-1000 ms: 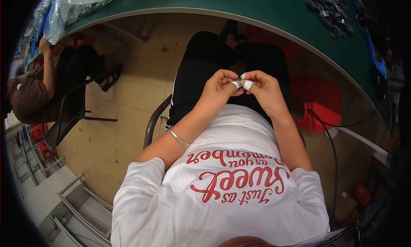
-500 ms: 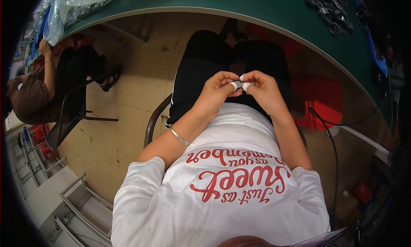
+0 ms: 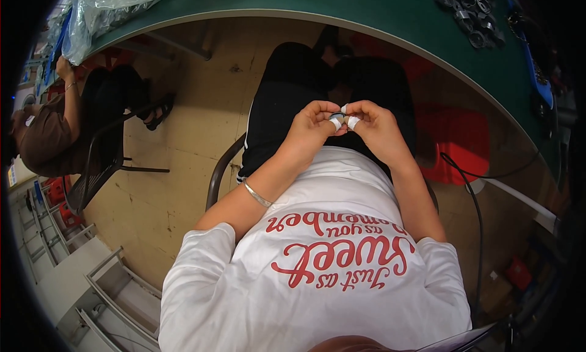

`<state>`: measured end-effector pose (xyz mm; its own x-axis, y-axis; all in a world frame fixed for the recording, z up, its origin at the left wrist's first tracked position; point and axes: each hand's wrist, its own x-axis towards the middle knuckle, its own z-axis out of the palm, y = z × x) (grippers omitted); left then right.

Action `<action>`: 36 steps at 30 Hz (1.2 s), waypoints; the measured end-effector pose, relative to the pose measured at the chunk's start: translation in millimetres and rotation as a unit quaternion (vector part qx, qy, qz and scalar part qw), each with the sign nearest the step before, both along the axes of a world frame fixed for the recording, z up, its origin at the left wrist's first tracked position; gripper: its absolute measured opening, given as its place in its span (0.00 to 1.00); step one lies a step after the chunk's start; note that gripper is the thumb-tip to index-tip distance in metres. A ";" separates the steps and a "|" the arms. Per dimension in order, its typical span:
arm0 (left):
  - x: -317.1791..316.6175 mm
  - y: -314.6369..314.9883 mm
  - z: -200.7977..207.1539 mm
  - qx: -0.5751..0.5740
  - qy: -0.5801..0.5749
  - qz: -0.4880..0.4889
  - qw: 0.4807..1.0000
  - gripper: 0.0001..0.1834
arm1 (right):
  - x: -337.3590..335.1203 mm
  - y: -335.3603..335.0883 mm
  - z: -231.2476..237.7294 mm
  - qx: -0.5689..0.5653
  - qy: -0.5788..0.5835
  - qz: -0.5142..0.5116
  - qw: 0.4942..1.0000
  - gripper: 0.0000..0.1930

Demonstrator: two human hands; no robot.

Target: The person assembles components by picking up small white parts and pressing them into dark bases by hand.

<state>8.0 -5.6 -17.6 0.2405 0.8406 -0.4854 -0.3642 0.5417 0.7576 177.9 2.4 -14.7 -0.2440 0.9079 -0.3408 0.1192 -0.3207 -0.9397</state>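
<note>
A green table (image 3: 342, 1) bears plastic (image 3: 101, 13) and dark rings (image 3: 465, 16).

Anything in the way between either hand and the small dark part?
Nothing visible. The left hand pinches the small dark part; the right hand is right beside it, contact too small to tell. White tape wraps some fingers.

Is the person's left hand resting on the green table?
No, the left hand is held over the lap, with a small dark part at its fingertips.
</note>
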 end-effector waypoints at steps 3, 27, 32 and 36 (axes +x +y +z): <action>-3.0 2.6 6.1 0.011 0.006 -0.005 1.000 0.10 | -0.9 3.5 2.4 -0.003 0.010 0.015 1.000 0.11; -1.0 4.0 -2.2 0.096 0.009 0.064 0.993 0.12 | -3.1 -5.4 15.3 -0.013 0.091 -0.065 0.994 0.10; -2.2 2.4 1.4 0.121 0.058 0.016 0.991 0.15 | -3.7 -3.0 17.2 -0.097 0.148 -0.090 0.980 0.10; 1.8 -3.2 4.9 0.291 0.193 -0.013 0.937 0.21 | -2.0 -2.1 14.6 -0.115 0.167 -0.123 0.972 0.10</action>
